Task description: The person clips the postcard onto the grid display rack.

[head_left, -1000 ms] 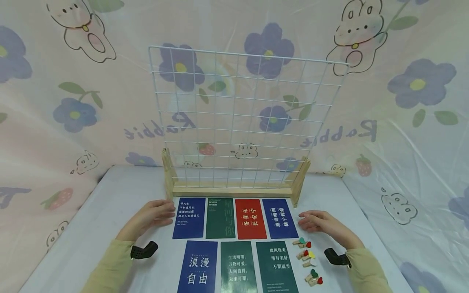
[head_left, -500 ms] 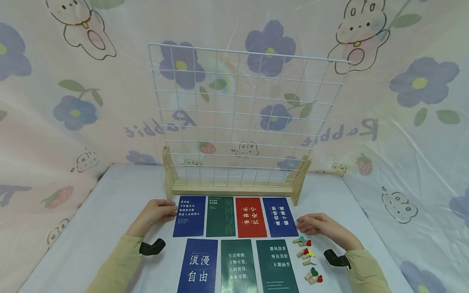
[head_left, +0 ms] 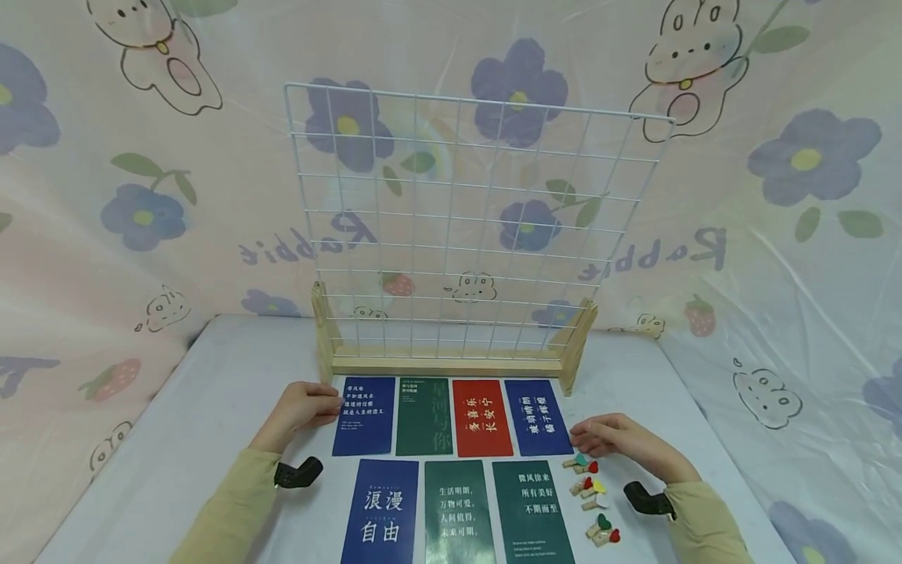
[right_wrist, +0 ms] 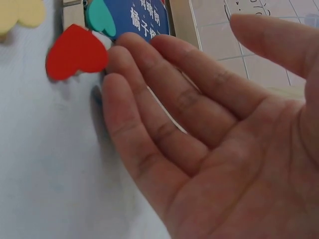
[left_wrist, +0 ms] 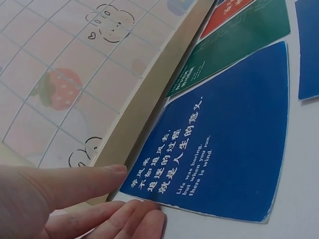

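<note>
My left hand (head_left: 299, 411) is at the left edge of a blue card (head_left: 365, 435) with white lettering, which lies flat. In the left wrist view, the fingertips (left_wrist: 149, 219) are right at that card's edge, with the thumb (left_wrist: 99, 181) apart from them near its corner. My right hand (head_left: 623, 439) rests on the table beside another blue card (head_left: 539, 439), palm turned inward and fingers loosely extended, holding nothing. Just below it are small wooden clothespins with hearts, including a red heart (right_wrist: 77, 52) and a teal heart (right_wrist: 99, 17).
A white wire grid (head_left: 465, 188) stands upright in a wooden base (head_left: 451, 366) behind the cards. Green cards (head_left: 424, 427) and a red card (head_left: 483, 446) share the back row; a front row (head_left: 460, 540) lies nearer. More clothespins (head_left: 602, 534) lie right of it.
My left hand has moved right, up to the edge of the blue card. My right hand has shifted slightly toward the clothespins. The cards stay in place.
</note>
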`<state>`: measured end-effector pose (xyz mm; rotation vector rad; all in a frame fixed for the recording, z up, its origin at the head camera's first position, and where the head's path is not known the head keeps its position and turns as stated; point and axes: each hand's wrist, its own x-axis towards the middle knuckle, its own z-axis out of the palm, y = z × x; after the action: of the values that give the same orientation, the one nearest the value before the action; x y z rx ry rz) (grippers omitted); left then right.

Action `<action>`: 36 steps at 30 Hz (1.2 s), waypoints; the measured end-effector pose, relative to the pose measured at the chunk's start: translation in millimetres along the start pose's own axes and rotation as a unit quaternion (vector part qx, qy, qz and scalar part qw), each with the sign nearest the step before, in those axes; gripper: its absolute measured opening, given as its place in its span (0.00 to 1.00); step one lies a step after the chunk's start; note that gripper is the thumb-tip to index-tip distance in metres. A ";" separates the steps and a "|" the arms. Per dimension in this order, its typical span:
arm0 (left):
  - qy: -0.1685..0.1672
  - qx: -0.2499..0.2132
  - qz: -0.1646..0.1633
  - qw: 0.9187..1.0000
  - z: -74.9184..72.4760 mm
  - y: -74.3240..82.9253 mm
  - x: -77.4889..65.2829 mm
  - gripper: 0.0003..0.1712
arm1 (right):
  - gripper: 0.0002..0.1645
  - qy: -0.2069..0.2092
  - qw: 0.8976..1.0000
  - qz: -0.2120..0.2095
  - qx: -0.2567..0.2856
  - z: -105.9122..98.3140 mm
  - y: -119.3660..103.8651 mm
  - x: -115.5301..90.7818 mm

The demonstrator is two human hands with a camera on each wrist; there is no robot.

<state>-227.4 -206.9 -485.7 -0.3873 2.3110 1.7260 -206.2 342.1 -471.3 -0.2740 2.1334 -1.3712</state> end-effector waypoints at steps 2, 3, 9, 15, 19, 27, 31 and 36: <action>0.004 0.003 0.001 1.000 0.5 0.4 0.3 0.20 | 0.28 -0.002 1.000 0.000 -0.001 -0.1 0.4 0.5; 0.006 0.002 0.002 1.000 0.8 0.7 0.3 0.20 | 0.27 -0.002 1.000 0.000 -0.002 -0.1 0.6 0.8; 0.009 0.006 0.000 1.000 1.8 0.8 1.1 0.19 | 0.26 -0.005 1.000 0.002 -0.007 0.1 1.5 0.4; 0.016 0.013 -0.006 1.000 2.1 2.2 1.4 0.18 | 0.26 -0.012 1.000 0.004 -0.005 -0.2 0.9 -0.1; 0.022 0.012 -0.008 1.000 2.7 1.8 2.1 0.17 | 0.26 -0.015 1.000 0.003 -0.005 -0.3 1.4 0.0; 0.036 -0.003 -0.016 0.999 3.9 0.8 3.2 0.17 | 0.24 -0.025 1.000 0.002 -0.014 -1.1 1.5 0.1; 0.048 -0.006 -0.015 0.999 4.4 0.3 3.6 0.17 | 0.24 -0.028 1.000 0.000 -0.014 -1.3 2.0 0.2; 0.070 0.014 0.001 0.997 7.3 -0.5 2.7 0.17 | 0.24 -0.030 0.999 -0.001 -0.021 -1.0 2.0 0.7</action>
<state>-229.5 -200.2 -489.1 -0.5170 2.4295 1.7174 -207.1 343.5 -473.0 -0.3284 2.1149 -1.3052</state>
